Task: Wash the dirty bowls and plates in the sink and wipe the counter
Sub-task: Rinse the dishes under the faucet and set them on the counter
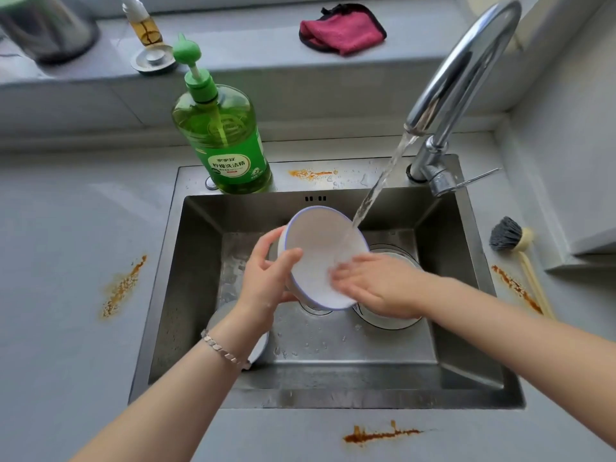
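Held tilted above sink under tap stream: white bowl, left hand fingers curled round rim and outer wall, right hand fingers spread flat inside; judged light, rigid, wet-slippery, chippable, best gripped rim-plus-underside.

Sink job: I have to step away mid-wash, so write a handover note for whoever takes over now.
Left hand grips the white bowl by its rim, tilted under the running tap. Right hand, fingers flat, rests on the bowl's inside.
Two more dishes lie in the sink: one beneath the right hand, one beneath the left forearm.
Done: this bowl looks nearly clean.
Left: finish rinsing, wash the other dishes, wipe the orange stains off the counter; the red cloth lies on the back ledge.
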`<state>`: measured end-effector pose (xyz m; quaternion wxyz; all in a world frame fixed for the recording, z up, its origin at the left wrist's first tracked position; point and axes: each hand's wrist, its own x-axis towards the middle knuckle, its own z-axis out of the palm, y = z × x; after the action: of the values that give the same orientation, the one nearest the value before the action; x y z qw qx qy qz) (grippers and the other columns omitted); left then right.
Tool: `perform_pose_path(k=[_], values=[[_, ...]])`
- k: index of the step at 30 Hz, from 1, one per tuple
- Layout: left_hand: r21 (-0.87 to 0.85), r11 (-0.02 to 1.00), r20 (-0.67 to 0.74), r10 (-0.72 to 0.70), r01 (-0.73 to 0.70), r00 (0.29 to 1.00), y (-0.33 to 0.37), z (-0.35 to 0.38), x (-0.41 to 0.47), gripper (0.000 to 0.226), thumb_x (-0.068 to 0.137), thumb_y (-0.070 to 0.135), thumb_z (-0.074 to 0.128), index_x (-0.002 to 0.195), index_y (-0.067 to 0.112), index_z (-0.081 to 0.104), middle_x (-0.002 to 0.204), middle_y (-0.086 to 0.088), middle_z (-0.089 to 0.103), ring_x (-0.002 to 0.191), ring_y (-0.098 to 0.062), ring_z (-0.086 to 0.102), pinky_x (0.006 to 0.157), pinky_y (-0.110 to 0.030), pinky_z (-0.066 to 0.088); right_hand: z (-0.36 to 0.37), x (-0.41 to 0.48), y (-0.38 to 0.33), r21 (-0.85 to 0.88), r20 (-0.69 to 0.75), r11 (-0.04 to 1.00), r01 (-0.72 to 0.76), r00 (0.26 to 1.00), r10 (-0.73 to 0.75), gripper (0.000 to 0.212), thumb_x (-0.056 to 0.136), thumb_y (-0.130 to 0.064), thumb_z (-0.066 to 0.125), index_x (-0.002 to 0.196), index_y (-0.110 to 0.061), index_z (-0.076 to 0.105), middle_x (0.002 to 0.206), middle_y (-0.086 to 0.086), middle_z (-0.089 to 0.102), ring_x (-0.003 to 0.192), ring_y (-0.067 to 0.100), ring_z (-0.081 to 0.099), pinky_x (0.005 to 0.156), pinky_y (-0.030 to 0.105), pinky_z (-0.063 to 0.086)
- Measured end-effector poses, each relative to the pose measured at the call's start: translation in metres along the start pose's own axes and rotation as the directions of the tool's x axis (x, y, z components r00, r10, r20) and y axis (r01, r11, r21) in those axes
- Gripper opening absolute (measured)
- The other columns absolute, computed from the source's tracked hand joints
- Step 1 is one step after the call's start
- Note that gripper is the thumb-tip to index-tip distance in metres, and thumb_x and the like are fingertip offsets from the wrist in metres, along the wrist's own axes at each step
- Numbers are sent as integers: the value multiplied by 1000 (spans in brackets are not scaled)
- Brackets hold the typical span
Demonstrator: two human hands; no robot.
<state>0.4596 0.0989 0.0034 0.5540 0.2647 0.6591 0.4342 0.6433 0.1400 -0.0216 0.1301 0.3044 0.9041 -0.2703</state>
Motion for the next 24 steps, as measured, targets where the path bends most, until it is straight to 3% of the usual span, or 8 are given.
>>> perform_pose_path(k=[3, 7, 10, 14, 16, 18, 21, 24], values=[[-42, 997, 21, -61, 62, 998, -6, 8, -5, 31, 87, 12, 56, 100, 39, 57, 82, 4, 65, 67, -8, 65, 47, -26, 51, -6, 17, 1, -72, -28, 992, -108, 994, 106, 52, 101, -36, 18, 149, -17, 11, 157, 1, 8, 144, 11, 4, 114, 26, -3], [-83, 994, 9, -66, 66, 998, 2, 5, -4, 29, 88, 13, 54, 100, 38, 59, 87, 6, 68, 69, -11, 68, 47, -26, 51, -9, 33, -30, 335, -59, 942, 33, 998, -14, 52, 102, -27, 23, 148, -19, 2, 157, 3, -6, 144, 10, -2, 117, 28, 4], [-54, 996, -15, -65, 64, 998, 7, -6, -6, 28, 89, 14, 52, 101, 38, 59, 93, 4, 65, 72, -14, 67, 44, -23, 49, -4, 18, -35, 339, -11, 929, 149, 988, -154, 48, 102, -27, 22, 149, -22, 11, 156, -7, 11, 140, 0, 11, 112, 15, 10], [126, 992, -61, 25, -18, 998, 9, -19, -11, 30, 89, 13, 56, 111, 33, 57, 79, -1, 60, 62, -7, 64, 42, -27, 53, 6, -4, -24, 138, 24, 981, 137, 990, -142, 44, 101, -32, 24, 143, -21, 35, 149, -9, 34, 138, 6, 25, 114, 25, 11], [276, 960, -67, 69, -48, 995, 8, -25, -11, 37, 85, 18, 62, 119, 31, 55, 79, -14, 61, 68, -21, 64, 55, -37, 58, 11, -10, -20, 124, 16, 988, 96, 995, -99, 42, 101, -34, 25, 138, -22, 42, 146, -9, 40, 138, 6, 26, 115, 27, 8], [497, 864, -52, 130, -88, 990, 6, -31, -12, 43, 76, 35, 63, 117, 41, 53, 91, -18, 58, 76, -26, 61, 65, -38, 56, 19, -13, -16, 92, -25, 995, 44, 999, -42, 42, 101, -35, 27, 136, -22, 45, 143, -8, 44, 136, 7, 30, 113, 25, 9], [860, 497, -20, 261, -117, 965, 2, -43, -15, 58, 68, 51, 59, 123, 52, 43, 94, 0, 40, 83, -20, 50, 68, -31, 46, 28, -18, -11, 47, -51, 999, -24, 998, 26, 40, 100, -35, 31, 135, -22, 45, 141, -5, 47, 133, 10, 35, 109, 21, 12], [960, 268, -24, 341, -73, 940, -2, -58, -18, 65, 70, 58, 58, 131, 49, 36, 96, -1, 34, 88, -22, 44, 68, -32, 49, 33, -22, -9, -30, -41, 996, -79, 996, 78, 39, 99, -33, 32, 131, -19, 48, 136, 0, 50, 124, 18, 44, 106, 25, 22]])
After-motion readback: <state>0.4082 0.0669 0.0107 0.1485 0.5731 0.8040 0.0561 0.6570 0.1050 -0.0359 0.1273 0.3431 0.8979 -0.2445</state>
